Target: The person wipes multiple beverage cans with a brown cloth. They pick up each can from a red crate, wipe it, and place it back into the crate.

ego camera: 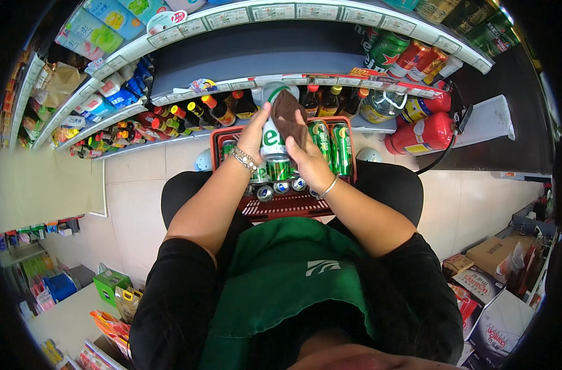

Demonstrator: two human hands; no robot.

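A white and green drink can [273, 143] is held above the basket, tilted with its silvery end towards me. My left hand [253, 134] grips the can along its left side. A brown cloth [288, 113] lies against the can's upper right side, pinched in my right hand [308, 159]. Below both hands stands a red plastic shopping basket [281, 212] between my knees. Several green cans [341, 145] lie in it, and the ends of silver cans [265, 193] show in a row nearer to me. My hands hide part of the basket's contents.
Ahead is a grey store shelf [262, 55], with large green cans [386, 51] and red cans [410, 58] at its right. Sauce bottles [218, 111] line the bottom shelf. Red fire extinguishers [419, 134] with a black hose sit at the right. Cardboard boxes [491, 254] are stacked behind on the right.
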